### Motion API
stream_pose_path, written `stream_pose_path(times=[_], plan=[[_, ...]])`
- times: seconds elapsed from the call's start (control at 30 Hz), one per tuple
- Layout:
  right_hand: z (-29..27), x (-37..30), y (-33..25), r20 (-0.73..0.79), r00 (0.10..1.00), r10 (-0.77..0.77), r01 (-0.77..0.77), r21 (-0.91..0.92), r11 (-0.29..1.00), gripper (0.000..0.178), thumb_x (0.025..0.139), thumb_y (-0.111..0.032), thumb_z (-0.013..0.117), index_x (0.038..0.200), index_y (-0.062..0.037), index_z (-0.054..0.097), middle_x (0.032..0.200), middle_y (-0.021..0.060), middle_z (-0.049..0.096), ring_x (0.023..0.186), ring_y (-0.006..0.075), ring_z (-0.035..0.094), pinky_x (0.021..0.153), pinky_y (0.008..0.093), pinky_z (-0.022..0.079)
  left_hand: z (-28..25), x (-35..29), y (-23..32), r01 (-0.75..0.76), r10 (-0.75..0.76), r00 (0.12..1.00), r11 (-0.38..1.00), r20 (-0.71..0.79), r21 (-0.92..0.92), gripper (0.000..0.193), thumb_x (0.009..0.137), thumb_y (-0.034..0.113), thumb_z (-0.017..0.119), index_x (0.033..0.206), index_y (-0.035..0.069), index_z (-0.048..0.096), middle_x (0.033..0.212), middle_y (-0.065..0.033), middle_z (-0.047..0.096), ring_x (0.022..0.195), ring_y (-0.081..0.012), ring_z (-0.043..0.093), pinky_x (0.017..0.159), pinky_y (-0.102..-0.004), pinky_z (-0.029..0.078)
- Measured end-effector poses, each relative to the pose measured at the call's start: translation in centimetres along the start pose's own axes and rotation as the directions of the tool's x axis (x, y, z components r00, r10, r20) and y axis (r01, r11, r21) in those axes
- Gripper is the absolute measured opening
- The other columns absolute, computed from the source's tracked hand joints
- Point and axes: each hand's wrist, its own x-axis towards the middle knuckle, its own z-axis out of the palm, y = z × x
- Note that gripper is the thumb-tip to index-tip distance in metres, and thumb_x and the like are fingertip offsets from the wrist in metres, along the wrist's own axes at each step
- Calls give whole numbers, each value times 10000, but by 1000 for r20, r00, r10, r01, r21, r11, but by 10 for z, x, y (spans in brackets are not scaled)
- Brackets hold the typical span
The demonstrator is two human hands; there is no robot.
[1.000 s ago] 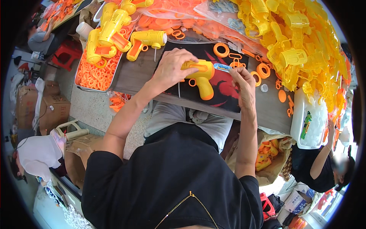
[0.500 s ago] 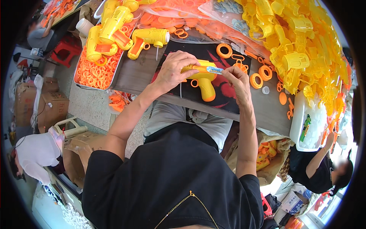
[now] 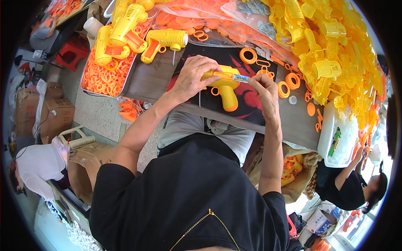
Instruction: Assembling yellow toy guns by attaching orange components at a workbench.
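Grey-brown surface runs across in front of you, with a dark mat under your hands. Your left hand is wrapped around the perforated end of a yellow gun-shaped toy, held over the mat with its handle towards you. Your right hand pinches the outer end of a small blue-and-white strip. A second ago that strip stood just beyond the toy's right end; half a second ago it lay farther over the body. Now it overlaps only the end, so its placement looks unsettled.

Just past your right hand lie an orange ring and a clear round cap. To the left, another yellow toy lies beside a tray of small orange rings. Farther off, yellow parts are heaped at right, and a co-worker reaches up beyond a white tub.
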Motion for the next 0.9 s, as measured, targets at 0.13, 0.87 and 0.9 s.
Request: stream_pose_path(times=[0.13,0.87,0.9], plan=[[-6,0,-4,-28,999,29,-29,1,1000,185,847,-171,731,862,5,675,730,-26,543,695,57,452,612,242,350,1,0,1,-1,2,1000,1000,-9,6,249,814,168,786,1029,102,680,1040,-16,670,985,-207,621,919,-367,432],[18,2,-14,385,729,-567,677,-532,509,297,830,-38,717,1122,-89,688,1264,119,539,1133,300,531,968,415,429,-7,-4,4,193,-182,977,977,111,-93,223,828,139,777,1042,102,728,1133,-45,640,1072,-238,597,958,-372,451],[19,1,-16,446,666,-599,724,-579,374,352,835,-25,704,1176,-111,695,1294,111,543,1175,303,521,1007,435,403,-7,-3,4,186,-176,979,978,106,-91,228,830,137,775,1049,99,727,1138,-51,638,1083,-242,595,960,-372,455]])
